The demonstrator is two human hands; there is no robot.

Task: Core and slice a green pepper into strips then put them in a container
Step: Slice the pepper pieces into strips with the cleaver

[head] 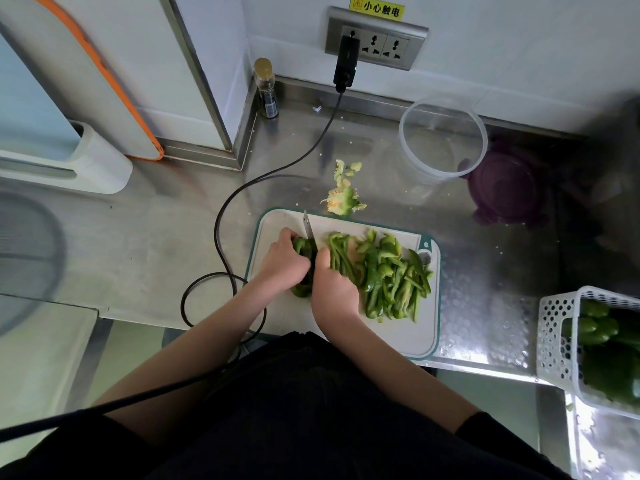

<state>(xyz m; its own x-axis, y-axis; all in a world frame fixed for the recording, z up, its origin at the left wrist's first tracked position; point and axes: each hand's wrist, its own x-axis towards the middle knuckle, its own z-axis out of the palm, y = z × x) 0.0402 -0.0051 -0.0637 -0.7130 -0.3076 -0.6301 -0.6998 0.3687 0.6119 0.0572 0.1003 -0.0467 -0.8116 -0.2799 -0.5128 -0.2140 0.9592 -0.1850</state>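
On the white cutting board [398,334] my left hand [282,263] holds down a piece of green pepper [302,249] with curled fingers. My right hand [334,292] grips the handle of a knife [309,232]; its blade points away from me and rests against the pepper piece. A pile of several cut pepper strips [391,275] lies on the board to the right of the knife. The pepper's core and seeds [343,199] lie on the steel counter just beyond the board. A clear round container [443,138] stands at the back right with nothing in it.
A purple lid [507,188] lies beside the container. A white basket [561,344] of whole green peppers sits at the right edge. A black cable [242,188] runs from the wall socket [375,39] past the board's left side. A small bottle [266,88] stands in the corner.
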